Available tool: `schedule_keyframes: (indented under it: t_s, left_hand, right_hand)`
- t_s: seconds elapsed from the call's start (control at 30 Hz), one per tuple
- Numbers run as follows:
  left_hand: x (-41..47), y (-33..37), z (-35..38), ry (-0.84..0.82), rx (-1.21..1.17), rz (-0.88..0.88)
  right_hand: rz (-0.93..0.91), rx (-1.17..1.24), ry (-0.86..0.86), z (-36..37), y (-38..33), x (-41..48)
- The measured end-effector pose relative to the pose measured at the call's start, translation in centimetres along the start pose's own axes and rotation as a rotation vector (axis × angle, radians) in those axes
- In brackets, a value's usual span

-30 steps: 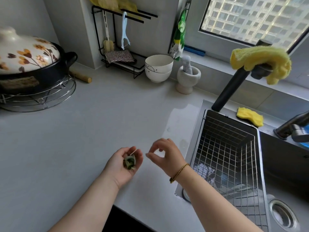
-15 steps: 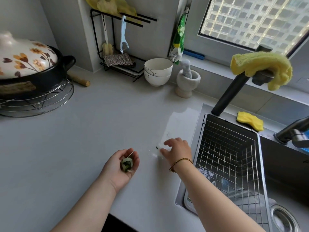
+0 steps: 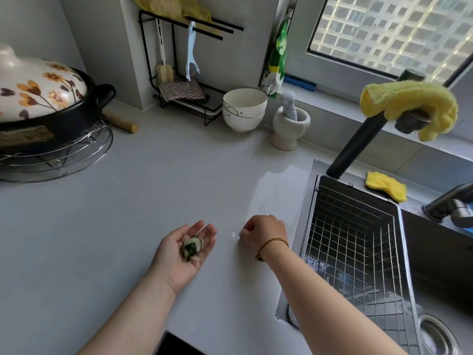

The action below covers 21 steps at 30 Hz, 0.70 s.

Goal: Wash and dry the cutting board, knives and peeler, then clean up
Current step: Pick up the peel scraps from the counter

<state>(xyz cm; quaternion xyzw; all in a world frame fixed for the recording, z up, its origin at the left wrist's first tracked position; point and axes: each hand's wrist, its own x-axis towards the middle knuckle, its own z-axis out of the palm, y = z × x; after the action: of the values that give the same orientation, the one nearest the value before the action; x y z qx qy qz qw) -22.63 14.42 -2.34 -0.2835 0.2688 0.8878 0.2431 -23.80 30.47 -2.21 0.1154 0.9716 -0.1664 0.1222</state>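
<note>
My left hand point(image 3: 179, 252) lies palm up over the grey counter point(image 3: 128, 213), with green and white vegetable scraps point(image 3: 192, 248) resting in the palm. My right hand point(image 3: 265, 235) is knuckles up just right of it, its curled fingertips down on the counter pinching a small white scrap point(image 3: 235, 236). The pale blue peeler point(image 3: 191, 55) hangs on the black rack point(image 3: 163, 98) at the back wall. No cutting board or knives are visible.
A wire basket point(image 3: 353, 226) sits in the sink at right, with a yellow cloth point(image 3: 409, 106) over the tap and a yellow sponge point(image 3: 385, 187) behind. Stacked white bowls point(image 3: 244, 108), a mortar point(image 3: 290, 124), a rolling pin point(image 3: 120, 121) and a flowered clay pot point(image 3: 43, 98) line the back and left.
My right hand left its spot above the left palm and went down to the counter, where it now pinches a small scrap. The left hand stayed put, palm opening slightly.
</note>
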Motion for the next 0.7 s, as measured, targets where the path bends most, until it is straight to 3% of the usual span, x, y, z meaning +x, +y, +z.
schedule_keyframes:
  t_s: [0.13,0.2,0.37,0.7]
  left_hand:
    - [0.4,-0.2,0.4,-0.019,0.024,-0.034]
    - [0.6,-0.7,0.8,-0.018,0.039,-0.063]
    - [1.1,-2.1,2.3,-0.070,0.133,-0.099]
    - [1.4,-5.9,3.8,-0.068,0.216,-0.247]
  right_hand:
    - [0.021,0.263,0.100,-0.4,0.0,-1.2]
    - [-0.055,0.427,0.163,-1.3,-1.1,-2.1]
    - [-0.239,0.244,0.140,-2.0,-3.2,-4.0]
    - [0.030,0.364,0.324,-3.7,2.6,-8.0]
